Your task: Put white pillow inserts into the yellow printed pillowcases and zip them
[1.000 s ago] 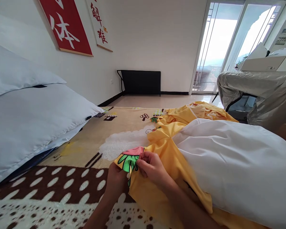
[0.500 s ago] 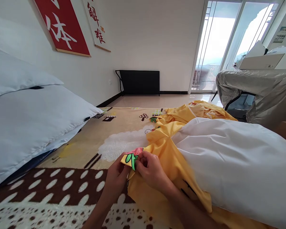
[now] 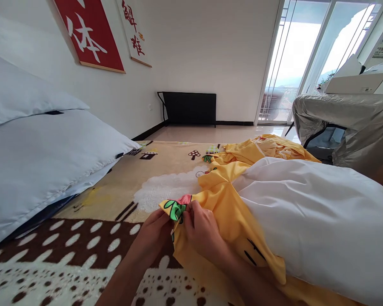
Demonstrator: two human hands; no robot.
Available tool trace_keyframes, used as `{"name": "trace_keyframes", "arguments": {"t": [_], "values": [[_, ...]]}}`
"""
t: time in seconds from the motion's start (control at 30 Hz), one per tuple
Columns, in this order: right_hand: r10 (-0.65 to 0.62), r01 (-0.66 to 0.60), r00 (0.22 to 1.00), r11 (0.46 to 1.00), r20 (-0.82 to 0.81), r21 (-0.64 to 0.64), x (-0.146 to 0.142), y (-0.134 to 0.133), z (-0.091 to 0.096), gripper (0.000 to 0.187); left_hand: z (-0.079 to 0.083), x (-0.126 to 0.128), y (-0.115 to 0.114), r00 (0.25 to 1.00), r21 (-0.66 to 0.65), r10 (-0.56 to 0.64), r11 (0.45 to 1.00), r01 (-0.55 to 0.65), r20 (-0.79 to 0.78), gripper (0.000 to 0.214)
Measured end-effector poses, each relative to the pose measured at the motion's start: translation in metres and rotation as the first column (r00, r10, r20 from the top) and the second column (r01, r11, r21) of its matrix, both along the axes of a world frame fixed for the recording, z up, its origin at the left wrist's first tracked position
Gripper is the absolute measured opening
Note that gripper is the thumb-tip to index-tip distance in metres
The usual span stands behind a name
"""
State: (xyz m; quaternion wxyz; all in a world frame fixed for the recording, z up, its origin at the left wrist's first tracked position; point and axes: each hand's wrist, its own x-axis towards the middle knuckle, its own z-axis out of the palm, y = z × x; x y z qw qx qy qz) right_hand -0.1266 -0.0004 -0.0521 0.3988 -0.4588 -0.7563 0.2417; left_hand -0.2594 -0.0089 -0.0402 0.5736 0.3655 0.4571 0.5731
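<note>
Yellow fabric that looks like a pillowcase or cover (image 3: 236, 212) lies across the bed, with one printed corner of green leaves and pink raised between my hands. My left hand (image 3: 158, 233) pinches the outer side of that corner. Fingers of my right hand (image 3: 201, 225) are closed on the same corner, just to its right. What lies between the fingertips is partly hidden. A large white pillow or quilt insert (image 3: 312, 208) rests against the yellow fabric on the right, partly overlapped by it.
White pillows (image 3: 67, 157) are stacked at the left on the patterned blanket (image 3: 115, 199). More yellow fabric (image 3: 274, 146) is bunched at the far edge. A table under a silvery cover (image 3: 354, 106) holds a box (image 3: 354, 83). A black panel (image 3: 191, 108) leans by the wall.
Both hands keep their hold on the yellow corner. The left hand has turned and shifted slightly lower, and the printed corner is more folded. The view has shifted slightly.
</note>
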Motion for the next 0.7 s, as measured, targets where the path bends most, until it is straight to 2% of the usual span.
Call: {"name": "trace_keyframes", "arguments": {"t": [0.13, 0.27, 0.4, 0.47, 0.53, 0.6, 0.67, 0.7], "values": [[-0.027, 0.027, 0.996, 1.000, 0.085, 0.005, -0.001, 0.000, 0.001, 0.014, 0.006, 0.002, 0.002, 0.993, -0.049, -0.043, 0.998, 0.049, 0.109, 0.025], [-0.007, 0.004, 0.992, 1.000, 0.125, 0.024, -0.002, -0.005, 0.006, 0.018, 0.000, -0.009, 0.006, 0.987, -0.080, -0.044, 0.995, 0.057, 0.155, 0.023], [-0.027, 0.012, 0.991, 0.995, 0.135, 0.104, 0.011, -0.014, 0.028, 0.018, -0.012, -0.026, 0.017, 0.983, -0.123, -0.015, 0.992, 0.038, 0.183, 0.020], [-0.128, 0.092, 0.972, 0.980, 0.199, 0.179, 0.033, -0.018, 0.045, 0.018, -0.014, -0.031, 0.021, 0.976, -0.164, 0.000, 0.986, 0.037, 0.220, 0.018], [-0.327, 0.270, 0.894, 0.939, 0.306, 0.214, 0.061, -0.022, 0.060, 0.020, -0.012, -0.032, 0.023, 0.966, -0.193, 0.030, 0.981, 0.020, 0.256, 0.018], [-0.466, 0.442, 0.761, 0.882, 0.451, 0.166, 0.088, -0.027, 0.067, 0.026, -0.006, -0.030, 0.023, 0.961, -0.208, 0.068, 0.978, -0.012, 0.267, 0.020], [-0.424, 0.486, 0.691, 0.872, 0.586, 0.058, 0.105, -0.031, 0.066, 0.030, 0.000, -0.027, 0.023, 0.957, -0.202, 0.104, 0.978, -0.049, 0.271, 0.023], [-0.344, 0.443, 0.710, 0.896, 0.614, -0.010, 0.109, -0.033, 0.063, 0.029, 0.002, -0.026, 0.022, 0.951, -0.193, 0.130, 0.978, -0.077, 0.279, 0.025]]}}
